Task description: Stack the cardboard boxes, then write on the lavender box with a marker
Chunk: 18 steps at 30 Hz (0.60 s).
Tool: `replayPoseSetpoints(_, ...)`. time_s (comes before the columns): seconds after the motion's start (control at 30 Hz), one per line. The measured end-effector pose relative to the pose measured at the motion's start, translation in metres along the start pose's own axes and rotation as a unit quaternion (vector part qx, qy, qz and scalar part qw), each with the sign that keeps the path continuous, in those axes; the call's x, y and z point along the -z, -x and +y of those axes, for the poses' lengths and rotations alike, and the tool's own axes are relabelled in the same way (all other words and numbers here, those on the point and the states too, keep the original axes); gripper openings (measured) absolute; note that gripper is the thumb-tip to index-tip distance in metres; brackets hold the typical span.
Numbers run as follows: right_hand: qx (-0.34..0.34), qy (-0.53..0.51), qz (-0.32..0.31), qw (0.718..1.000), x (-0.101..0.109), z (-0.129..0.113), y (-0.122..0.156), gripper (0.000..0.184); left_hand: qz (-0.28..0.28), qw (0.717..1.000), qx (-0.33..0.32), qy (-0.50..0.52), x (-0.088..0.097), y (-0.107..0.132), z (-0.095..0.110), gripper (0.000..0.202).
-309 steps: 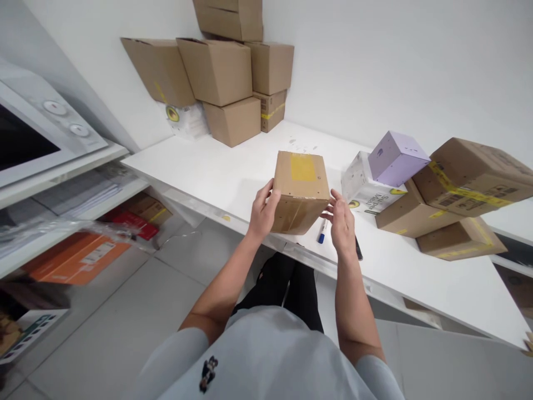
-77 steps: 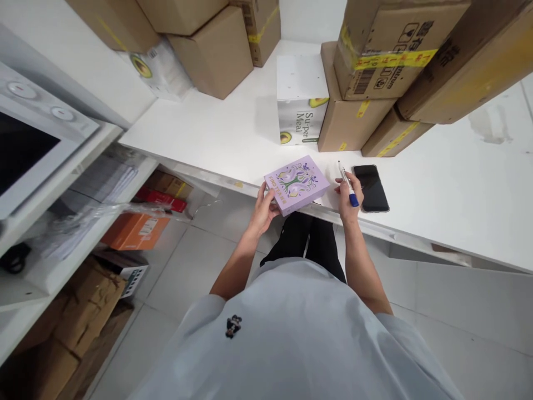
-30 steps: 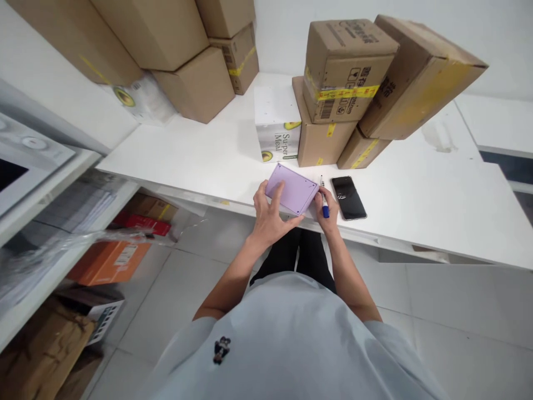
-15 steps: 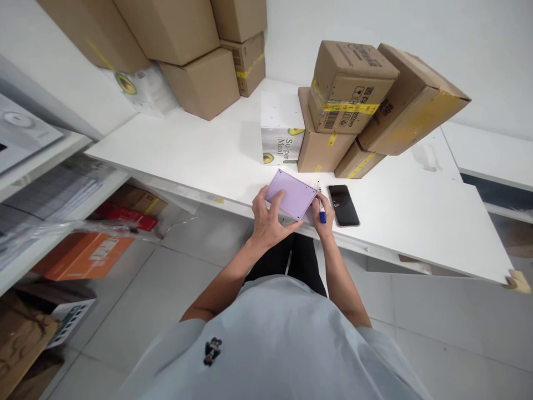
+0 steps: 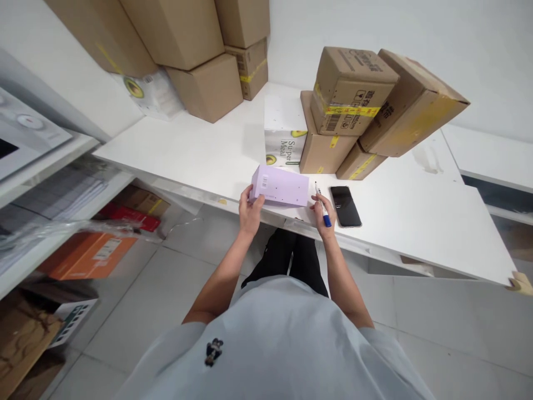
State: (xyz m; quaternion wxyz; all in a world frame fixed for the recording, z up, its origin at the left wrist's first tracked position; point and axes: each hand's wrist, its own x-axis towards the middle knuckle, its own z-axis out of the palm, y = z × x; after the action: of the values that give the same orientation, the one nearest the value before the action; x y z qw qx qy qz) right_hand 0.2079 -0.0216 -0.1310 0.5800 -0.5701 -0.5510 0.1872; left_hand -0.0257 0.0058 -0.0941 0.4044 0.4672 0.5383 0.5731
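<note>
— While the lilac box (image 5: 280,192) stands on its long edge at the front lip of the worktop (image 5: 416,222), what keeps it from tipping?

— The left hand (image 5: 249,210) clasps its left end, thumb on the near face, fingers curled round the corner. The right hand (image 5: 321,214) steadies the other end with its fingertips, so the box is propped between the two.

— Is the right hand free, then?

— No. It is closed round a blue-capped marker pen (image 5: 322,199), which lies along the fingers with its tip pointing away from the body. Holding the pen that way leaves the fingertips free to touch the box, I judge.

— Why is the box turned up like that?

— A narrow side faces the camera, and a small white label shows near its left end. Tilted so, that side is readable from above; that seems the reason.

— What lies around it?

— A black phone (image 5: 345,198) rests flat, screen up, just right of the pen, apart from the box. Behind the box stands a white Super Meal carton (image 5: 285,133), and touching its right side is a stack of brown cardboard boxes (image 5: 353,100) with yellow tape, one leaning. More brown cartons (image 5: 195,50) are piled at the wall, far left, well apart from the hands.
</note>
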Motion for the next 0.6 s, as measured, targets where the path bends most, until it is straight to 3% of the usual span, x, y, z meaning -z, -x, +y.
replayPoseSetpoints(0.13, -0.005, -0.010, 0.006, 1.000, -0.001, 0.002, 0.001, 0.037, -0.024, 0.999, 0.044, -0.017, -0.003, 0.001, -0.010, 0.062)
replayPoseSetpoints(0.33, -0.011, 0.024, 0.030, 0.999, 0.002, -0.002, 0.001, 0.041, -0.062, 0.991, 0.030, -0.118, -0.012, 0.008, -0.011, 0.049)
replayPoseSetpoints(0.5, -0.066, -0.020, 0.095, 0.993, -0.001, -0.005, -0.003, 0.046, -0.074, 0.990, 0.016, -0.122, -0.020, 0.011, -0.016, 0.056)
replayPoseSetpoints(0.6, -0.101, -0.084, 0.149, 0.980, -0.002, -0.008, -0.007, 0.044, -0.034, 0.985, -0.080, -0.146, -0.020, 0.012, -0.017, 0.064)
